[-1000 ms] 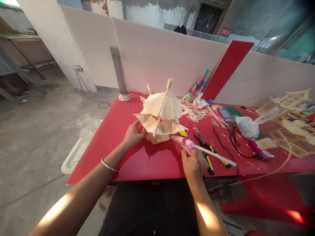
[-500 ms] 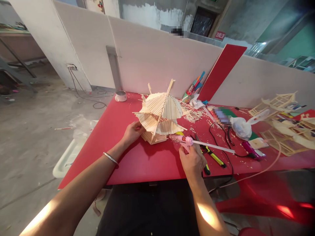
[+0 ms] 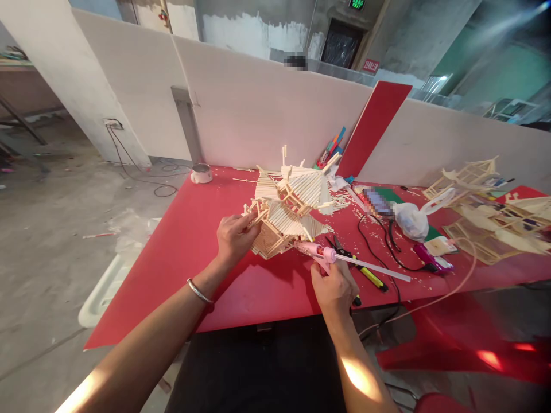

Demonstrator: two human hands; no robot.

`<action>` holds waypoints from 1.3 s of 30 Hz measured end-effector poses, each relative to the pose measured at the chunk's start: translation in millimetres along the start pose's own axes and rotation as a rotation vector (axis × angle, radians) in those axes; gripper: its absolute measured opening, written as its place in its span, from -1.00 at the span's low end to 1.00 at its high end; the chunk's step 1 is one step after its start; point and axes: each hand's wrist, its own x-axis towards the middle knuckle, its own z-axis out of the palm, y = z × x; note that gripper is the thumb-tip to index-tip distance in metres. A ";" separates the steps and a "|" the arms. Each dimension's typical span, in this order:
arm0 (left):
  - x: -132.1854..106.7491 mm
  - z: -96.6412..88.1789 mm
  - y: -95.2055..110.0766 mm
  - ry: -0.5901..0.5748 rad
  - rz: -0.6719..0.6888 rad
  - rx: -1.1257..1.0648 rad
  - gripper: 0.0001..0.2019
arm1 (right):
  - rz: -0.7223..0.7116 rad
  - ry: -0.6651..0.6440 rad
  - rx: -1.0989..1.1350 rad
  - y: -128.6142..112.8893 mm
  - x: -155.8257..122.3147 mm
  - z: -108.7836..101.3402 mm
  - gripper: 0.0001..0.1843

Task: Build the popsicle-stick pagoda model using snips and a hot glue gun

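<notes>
A pagoda-like model of thin wooden sticks (image 3: 290, 209) lies tipped away from me on the red table (image 3: 189, 241), its underside framework showing. My left hand (image 3: 235, 238) grips the model's left lower edge, fingers curled round it. My right hand (image 3: 333, 287) is closed on a pink glue gun (image 3: 321, 252) with a clear glue stick jutting out to the right. The gun's nozzle points left at the model's base and nearly touches it.
Pliers with yellow-black handles (image 3: 357, 267), black cables (image 3: 379, 235), a white plastic bag (image 3: 411, 221), loose sticks and a cup of pens (image 3: 329, 152) lie behind and right. More stick frames (image 3: 482, 212) fill the far right. A tape roll (image 3: 201, 173) sits at the table's back left.
The model has been tipped from upright onto its far side, turning its underside toward me. My left hand rose with its edge. The glue gun stays at the base.
</notes>
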 end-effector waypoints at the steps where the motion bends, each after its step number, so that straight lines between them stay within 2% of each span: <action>1: -0.1 0.6 1.9 0.017 0.014 0.026 -0.81 | 0.001 0.008 -0.013 -0.2 -0.1 0.1 -0.81; 5: 0.1 2.6 8.9 0.022 0.028 0.071 -0.83 | -0.002 0.017 -0.087 -0.8 5.0 0.0 -0.78; 13: -1.2 7.4 15.9 0.024 0.061 0.024 -0.83 | -0.057 -0.006 -0.122 1.4 16.6 -8.8 -0.86; 22: -0.7 3.5 22.3 -0.001 0.068 0.047 -0.83 | -0.093 -0.085 -0.105 5.7 21.6 -11.9 -0.84; 34: -0.1 -0.1 27.0 -0.012 0.099 -0.038 -0.79 | -0.064 -0.105 -0.105 3.4 23.4 -17.1 -0.86; 36: 0.0 -3.0 27.5 -0.045 0.148 -0.087 -0.76 | -0.073 -0.101 -0.104 6.1 22.4 -15.6 -0.86; 39: 0.7 -9.0 26.9 -0.163 0.242 -0.166 -0.68 | -0.100 -0.085 -0.090 11.5 21.2 -11.9 -0.84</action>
